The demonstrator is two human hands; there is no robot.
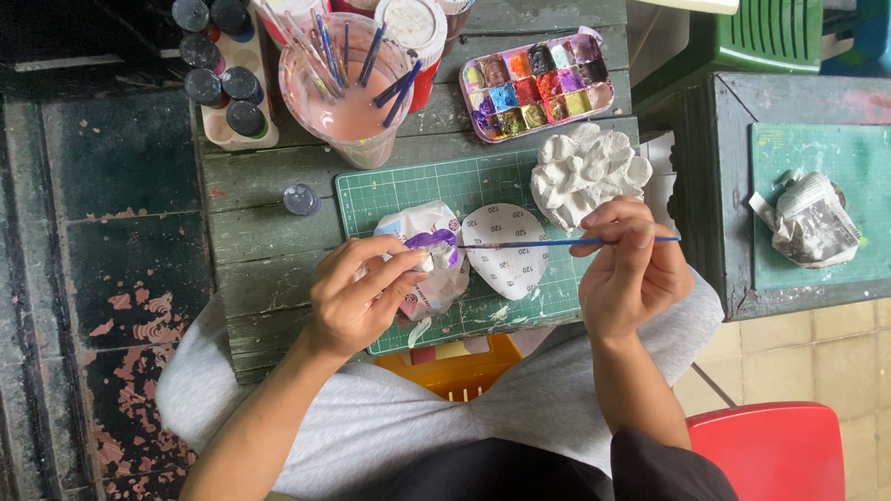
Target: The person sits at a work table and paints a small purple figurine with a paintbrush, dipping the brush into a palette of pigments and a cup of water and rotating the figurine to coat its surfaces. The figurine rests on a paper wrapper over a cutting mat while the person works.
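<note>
While a small plaster piece (429, 252) was pinched over the green cutting mat (371, 199) by the left hand (357, 297) | a blue brush (557, 243) was gripped by the right hand (631, 274) | purple was partly laid, most left white | white plaster flower (587, 172) unpainted.

A crumpled white wrapper (429, 255) with purple and pink print lies on the green cutting mat, pinched by the left hand (357, 297). Just beside it lie rounded white sheets (506, 250) with small dark marks. Another crumpled printed wrapper (812, 221) sits well apart on the neighbouring worktop.
</note>
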